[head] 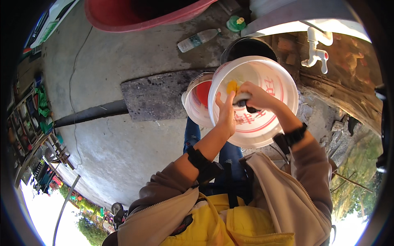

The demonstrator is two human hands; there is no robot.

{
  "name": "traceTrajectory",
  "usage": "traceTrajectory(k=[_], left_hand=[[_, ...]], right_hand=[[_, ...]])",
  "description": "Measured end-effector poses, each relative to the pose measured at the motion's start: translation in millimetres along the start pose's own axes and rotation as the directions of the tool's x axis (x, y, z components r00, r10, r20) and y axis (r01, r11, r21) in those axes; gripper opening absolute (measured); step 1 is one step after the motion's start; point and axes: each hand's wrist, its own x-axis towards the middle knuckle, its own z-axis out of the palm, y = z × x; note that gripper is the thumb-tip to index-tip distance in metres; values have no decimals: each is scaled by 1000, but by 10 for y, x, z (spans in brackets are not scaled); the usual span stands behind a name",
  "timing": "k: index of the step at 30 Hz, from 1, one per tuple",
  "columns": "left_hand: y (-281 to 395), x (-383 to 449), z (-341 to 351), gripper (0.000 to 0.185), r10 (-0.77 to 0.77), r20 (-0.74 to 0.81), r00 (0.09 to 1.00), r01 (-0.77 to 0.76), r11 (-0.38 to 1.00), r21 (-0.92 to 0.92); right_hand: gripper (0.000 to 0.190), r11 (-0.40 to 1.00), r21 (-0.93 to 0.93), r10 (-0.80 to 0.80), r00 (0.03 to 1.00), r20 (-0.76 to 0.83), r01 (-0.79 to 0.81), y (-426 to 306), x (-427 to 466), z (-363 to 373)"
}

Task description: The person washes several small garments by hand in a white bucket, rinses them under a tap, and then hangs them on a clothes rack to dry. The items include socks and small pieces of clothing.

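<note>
Both of my hands reach into a white plastic bucket (284, 89) that bears red writing. My right hand (257, 96) has its fingers curled round a small pale and dark object (241, 100), too blurred to name. A soft-looking yellow thing (232, 87) shows beside it, at the fingertips of my left hand (226, 110). Whether my left fingers grip anything is hidden. Close by on the left, a second white bucket (188, 107) has something red (203, 93) inside. Behind the white bucket stands a black bucket (246, 46).
A white plastic tap (315, 55) juts out at upper right. A clear plastic bottle (198, 40) lies on the concrete floor (123, 55) near a green bottle (236, 24). A large red tub (147, 24) is at the top. One dark board (154, 95) covers part of a floor channel (92, 113).
</note>
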Motion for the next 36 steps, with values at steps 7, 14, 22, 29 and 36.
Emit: traceTrajectory(k=[7,14,22,29,36], left_hand=[[31,265,-154,34,-40,635,772,261,930,-259],[-123,435,-193,31,238,516,823,-41,931,-363],[-116,342,-22,37,432,208,878,-478,824,305],[-138,169,-215,55,256,12,966,-256,957,134],[-128,48,-183,45,284,172,943,-294,955,36]], right_hand=[[45,985,43,-164,986,-31,166,-1125,-677,92],[27,990,136,55,818,-573,29,-863,-301,547],[52,709,519,659,711,-246,-478,837,170,261],[76,700,-532,363,879,-308,-476,1319,676,599],[91,770,-302,336,760,-557,-562,1312,916,647]])
